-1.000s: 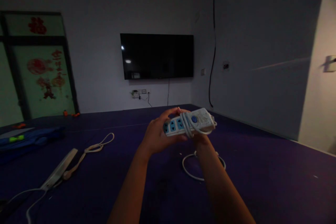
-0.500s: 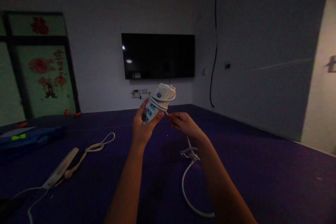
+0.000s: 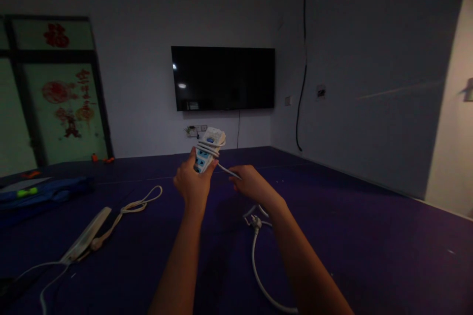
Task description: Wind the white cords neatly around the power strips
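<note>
Near frame centre, I find the left hand (image 3: 194, 182) gripping the power strip (image 3: 202, 160) and the right hand (image 3: 251, 184), closed on its cord (image 3: 225, 170), now farther off, leaving a longer run unwrapped.

The room is dim, darkest across the purple floor (image 3: 351, 236); the power strip (image 3: 203, 158) shows pale against the gloom. Two white glare spots mark the television (image 3: 229, 78); the far-right wall (image 3: 449, 162) is lighter. Outer edges look stretched, fine detail soft.
</note>
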The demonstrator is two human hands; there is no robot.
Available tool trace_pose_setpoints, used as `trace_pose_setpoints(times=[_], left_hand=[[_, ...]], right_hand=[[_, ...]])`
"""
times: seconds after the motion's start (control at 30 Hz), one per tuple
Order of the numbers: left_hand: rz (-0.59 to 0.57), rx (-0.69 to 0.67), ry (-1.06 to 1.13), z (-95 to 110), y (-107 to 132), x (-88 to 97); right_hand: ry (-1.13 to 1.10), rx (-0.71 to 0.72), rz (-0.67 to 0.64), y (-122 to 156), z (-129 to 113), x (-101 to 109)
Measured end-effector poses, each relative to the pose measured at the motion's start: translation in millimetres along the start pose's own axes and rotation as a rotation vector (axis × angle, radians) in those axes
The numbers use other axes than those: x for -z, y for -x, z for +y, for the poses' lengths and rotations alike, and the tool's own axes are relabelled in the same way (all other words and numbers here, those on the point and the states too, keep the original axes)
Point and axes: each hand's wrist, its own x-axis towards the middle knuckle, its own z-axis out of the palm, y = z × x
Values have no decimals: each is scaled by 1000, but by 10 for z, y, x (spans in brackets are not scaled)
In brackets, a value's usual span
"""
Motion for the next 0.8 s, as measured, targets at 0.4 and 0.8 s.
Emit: trace_pose_setpoints(times=[0.4,0.8], left_hand=[[-89,-134,-413,38,66,11],[-435,-547,-475,21,-7,121]], right_hand=[[487,76,50,114,-262,97],[180,169,101,157,-122,215]])
